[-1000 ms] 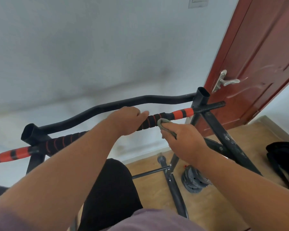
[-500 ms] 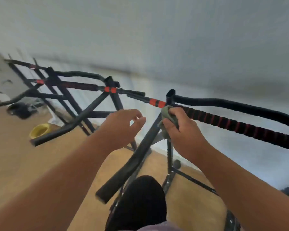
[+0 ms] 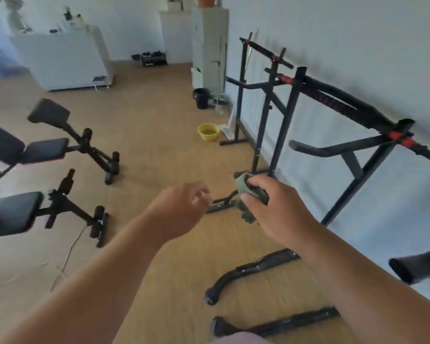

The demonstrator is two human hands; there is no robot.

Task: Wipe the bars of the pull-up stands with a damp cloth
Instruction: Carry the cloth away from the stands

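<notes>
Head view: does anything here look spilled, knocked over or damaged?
Nothing stands out. The pull-up stands are upright by the wall, the yellow basin sits level on the floor, and the right hand holds the cloth.

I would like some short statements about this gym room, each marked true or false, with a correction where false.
1. The right hand grips a crumpled green cloth. True.
2. The left hand holds a black pull-up bar. False: it holds nothing.
3. A round yellow plastic basin stands on the wooden floor. True.
4. The cloth is touching the black foam-padded bar. False: it is held apart from the bar.
</notes>
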